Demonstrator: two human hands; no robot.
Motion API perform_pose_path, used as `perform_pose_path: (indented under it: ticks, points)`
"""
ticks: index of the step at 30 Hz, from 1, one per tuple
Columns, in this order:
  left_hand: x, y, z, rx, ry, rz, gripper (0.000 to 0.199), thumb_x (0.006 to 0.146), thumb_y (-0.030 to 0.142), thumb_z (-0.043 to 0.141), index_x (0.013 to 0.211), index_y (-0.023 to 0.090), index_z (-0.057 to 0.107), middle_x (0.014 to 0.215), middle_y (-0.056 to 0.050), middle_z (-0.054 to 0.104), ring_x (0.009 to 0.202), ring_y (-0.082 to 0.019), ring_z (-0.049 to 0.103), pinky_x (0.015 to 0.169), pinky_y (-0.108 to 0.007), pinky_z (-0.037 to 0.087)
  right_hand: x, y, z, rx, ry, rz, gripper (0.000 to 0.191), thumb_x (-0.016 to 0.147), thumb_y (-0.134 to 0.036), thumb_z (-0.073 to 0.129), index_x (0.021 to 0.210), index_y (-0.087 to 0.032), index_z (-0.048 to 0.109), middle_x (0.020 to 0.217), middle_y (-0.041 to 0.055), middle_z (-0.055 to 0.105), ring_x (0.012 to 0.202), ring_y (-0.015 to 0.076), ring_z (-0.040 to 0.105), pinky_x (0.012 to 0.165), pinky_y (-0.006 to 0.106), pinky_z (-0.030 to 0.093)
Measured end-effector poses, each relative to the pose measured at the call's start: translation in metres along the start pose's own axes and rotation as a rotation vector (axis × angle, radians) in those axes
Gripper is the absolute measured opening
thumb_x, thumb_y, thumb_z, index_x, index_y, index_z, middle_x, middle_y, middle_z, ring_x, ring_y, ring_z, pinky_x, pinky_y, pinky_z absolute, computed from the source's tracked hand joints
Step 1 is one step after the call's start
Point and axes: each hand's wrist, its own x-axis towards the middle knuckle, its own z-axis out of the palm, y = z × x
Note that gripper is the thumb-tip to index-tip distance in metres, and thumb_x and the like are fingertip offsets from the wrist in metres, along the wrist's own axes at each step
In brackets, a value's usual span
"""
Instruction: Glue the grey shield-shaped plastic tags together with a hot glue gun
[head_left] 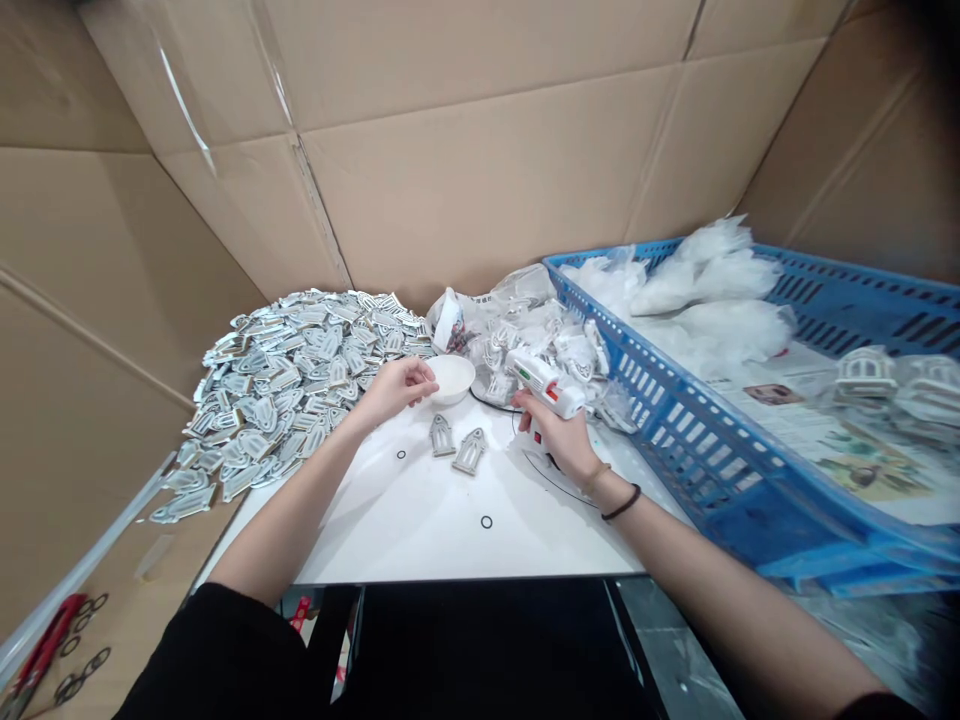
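Observation:
My right hand [556, 432] is wrapped round a white hot glue gun [544, 383], whose nose points up and to the left. At the left rim of a small white bowl [454, 378], the fingers of my left hand [405, 385] are pinched together; what they hold, if anything, is too small to make out. Two grey arch-shaped pieces [469, 452] lie side by side on the white table [420, 530], just in front of the bowl. Two small black rings [487, 522] rest on the tabletop nearer to me.
A large heap of similar arch pieces [300, 375] covers the left of the table. Bagged pieces [517, 330] lie behind the glue gun. A blue plastic crate [675, 430] with plastic bags stands right. Cardboard walls [480, 180] enclose the back. Red-handled scissors [52, 635] lie lower left.

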Motion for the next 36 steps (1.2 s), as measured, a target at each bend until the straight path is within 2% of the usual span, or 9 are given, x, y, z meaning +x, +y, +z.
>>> perform_pose_path:
  ticks: [5,11,15,19,23,26,31,34,36]
  points:
    - [-0.017,-0.006,-0.009,0.042,-0.367,0.019,0.036,0.083,0.050,0.072,0.081,0.014,0.069,0.058,0.003,0.057,0.050,-0.007,0.045,0.049,-0.019,0.034,0.000,0.003,0.000,-0.025,0.013,0.007,0.024,0.075,-0.044,0.069,0.071,-0.020,0.065,0.050,-0.0008,0.057,0.048,0.0155,0.048,0.048,0.029,0.036]
    - [-0.014,-0.018,0.002,0.197,-0.504,0.050,0.034,0.082,0.050,0.072,0.075,0.016,0.071,0.053,0.003,0.055,0.051,-0.009,0.046,0.051,-0.020,0.032,-0.001,0.005,0.001,-0.046,0.004,0.039,0.026,0.075,-0.045,0.070,0.073,-0.020,0.065,0.050,-0.0013,0.056,0.046,0.0138,0.046,0.048,0.027,0.035]
    - [-0.013,-0.019,0.005,0.267,-0.481,0.102,0.029,0.081,0.047,0.074,0.082,0.019,0.069,0.053,0.006,0.055,0.049,-0.010,0.046,0.052,-0.021,0.032,-0.001,0.004,0.001,-0.050,0.000,0.035,0.024,0.075,-0.043,0.069,0.070,-0.021,0.064,0.052,-0.0003,0.058,0.047,0.0144,0.047,0.047,0.028,0.035]
    - [-0.017,-0.012,0.005,0.342,-0.350,0.156,0.026,0.085,0.044,0.071,0.093,0.020,0.065,0.056,0.008,0.053,0.050,-0.010,0.044,0.055,-0.022,0.032,0.000,0.004,0.001,-0.064,-0.002,0.033,0.025,0.074,-0.045,0.069,0.068,-0.021,0.063,0.052,0.0005,0.059,0.047,0.0149,0.047,0.048,0.029,0.035]
    - [-0.024,-0.001,0.014,0.263,-0.248,0.212,0.020,0.090,0.036,0.068,0.083,0.018,0.063,0.061,0.005,0.057,0.054,-0.009,0.048,0.058,-0.021,0.035,0.001,0.005,0.001,-0.046,-0.005,0.012,0.024,0.074,-0.044,0.069,0.068,-0.021,0.063,0.052,0.0006,0.059,0.047,0.0155,0.048,0.047,0.029,0.035]
    - [-0.027,0.003,0.032,0.196,-0.261,0.291,0.021,0.091,0.033,0.068,0.079,0.017,0.062,0.066,0.002,0.063,0.059,-0.010,0.053,0.061,-0.020,0.038,0.000,0.005,0.001,-0.050,-0.005,0.017,0.025,0.074,-0.045,0.068,0.069,-0.021,0.063,0.051,0.0003,0.058,0.046,0.0153,0.047,0.047,0.029,0.034]
    - [-0.023,-0.009,0.065,0.285,-0.371,0.496,0.017,0.095,0.031,0.065,0.084,0.017,0.064,0.082,-0.004,0.070,0.074,-0.014,0.063,0.070,-0.021,0.045,0.000,0.004,0.001,-0.060,0.004,0.031,0.024,0.073,-0.043,0.069,0.066,-0.022,0.062,0.051,-0.0007,0.056,0.048,0.0155,0.048,0.049,0.029,0.035]
    - [-0.020,-0.016,0.073,0.324,-0.354,0.590,0.017,0.097,0.033,0.061,0.095,0.017,0.067,0.096,-0.009,0.072,0.089,-0.018,0.066,0.080,-0.025,0.049,0.000,0.004,0.001,-0.053,0.011,0.024,0.023,0.073,-0.043,0.069,0.065,-0.023,0.061,0.051,-0.0008,0.056,0.049,0.0160,0.049,0.051,0.030,0.037]
    - [-0.020,-0.015,0.070,0.344,-0.312,0.611,0.020,0.099,0.033,0.056,0.100,0.017,0.067,0.106,-0.012,0.071,0.099,-0.020,0.066,0.087,-0.028,0.049,0.001,0.004,0.001,-0.048,0.012,0.015,0.023,0.073,-0.042,0.069,0.064,-0.023,0.060,0.050,-0.0008,0.055,0.049,0.0160,0.049,0.051,0.030,0.037]
